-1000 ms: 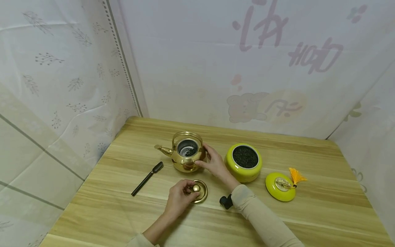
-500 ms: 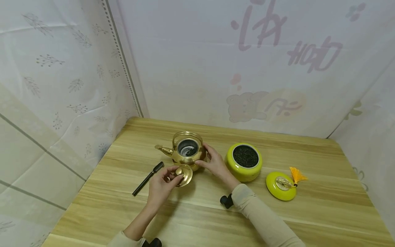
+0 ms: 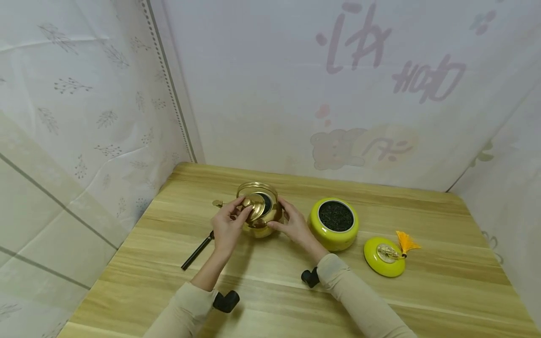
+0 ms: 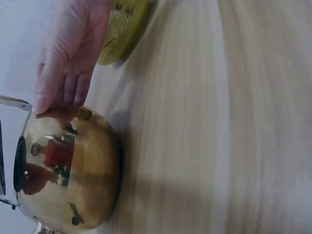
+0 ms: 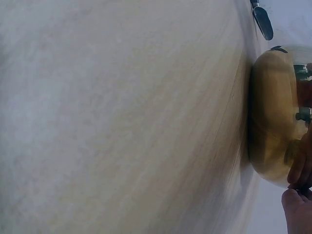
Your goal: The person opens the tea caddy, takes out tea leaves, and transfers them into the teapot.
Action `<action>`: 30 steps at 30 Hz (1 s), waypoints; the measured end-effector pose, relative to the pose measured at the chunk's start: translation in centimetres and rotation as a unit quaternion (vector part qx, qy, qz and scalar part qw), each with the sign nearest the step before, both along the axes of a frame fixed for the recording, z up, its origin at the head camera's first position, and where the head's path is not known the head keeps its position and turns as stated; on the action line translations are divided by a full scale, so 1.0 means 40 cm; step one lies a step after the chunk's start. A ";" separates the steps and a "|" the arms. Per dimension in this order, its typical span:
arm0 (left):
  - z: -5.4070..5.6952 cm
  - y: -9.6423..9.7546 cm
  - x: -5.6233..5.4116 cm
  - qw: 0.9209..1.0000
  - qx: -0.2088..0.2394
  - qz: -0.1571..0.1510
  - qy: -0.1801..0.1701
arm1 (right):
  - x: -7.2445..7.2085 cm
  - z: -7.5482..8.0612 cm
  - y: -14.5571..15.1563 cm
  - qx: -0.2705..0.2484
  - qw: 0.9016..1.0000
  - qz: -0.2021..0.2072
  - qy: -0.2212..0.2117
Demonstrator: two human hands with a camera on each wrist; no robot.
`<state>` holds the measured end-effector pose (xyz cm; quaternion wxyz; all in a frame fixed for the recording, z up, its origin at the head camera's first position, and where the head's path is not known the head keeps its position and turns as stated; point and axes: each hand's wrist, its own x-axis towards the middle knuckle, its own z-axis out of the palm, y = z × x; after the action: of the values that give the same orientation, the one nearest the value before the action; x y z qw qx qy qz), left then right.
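A gold teapot with an upright handle stands on the table, its spout mostly hidden behind my left hand. That hand pinches the knob of the gold teapot lid. The lid is tilted over the left part of the pot's opening, and the dark inside shows at its right. My right hand holds the pot's right side, thumb in front and fingers farther back. In the left wrist view, the right hand's thumb and curled fingers touch the shiny teapot. The right wrist view catches the teapot body at its edge.
Right of the pot stands a yellow jar filled with dark tea leaves. Its yellow lid with an orange tassel lies farther right. A black tea scoop lies at the left, its head hidden by my left hand. Curtains border the table.
My left hand has lifted the teapot lid off the table and carried it up and away to the pot's opening. The right hand has stayed on the pot.
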<state>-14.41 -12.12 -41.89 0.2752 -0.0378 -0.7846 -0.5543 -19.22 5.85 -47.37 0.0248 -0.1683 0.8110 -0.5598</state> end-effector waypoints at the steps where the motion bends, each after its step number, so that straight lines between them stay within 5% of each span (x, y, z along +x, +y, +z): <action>1: -0.007 0.001 -0.009 1.000 -0.008 0.002 0.006 | 0.000 0.000 0.000 0.002 1.000 0.000 -0.002; 11: -0.034 0.018 -0.054 0.998 -0.059 0.015 0.023 | -0.004 -0.007 -0.001 -0.003 1.000 0.002 0.004; 18: -0.035 0.025 -0.067 0.993 -0.103 0.030 0.041 | -0.003 -0.010 -0.001 -0.005 1.000 0.000 0.004; 30: -0.048 0.033 -0.075 0.987 -0.156 0.029 0.018 | -0.001 -0.007 0.000 -0.006 1.000 0.002 0.006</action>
<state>-17.43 -10.79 -43.79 0.2963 -0.0673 -0.8571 -0.4160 -19.26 5.85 -47.66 0.0196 -0.1734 0.8075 -0.5635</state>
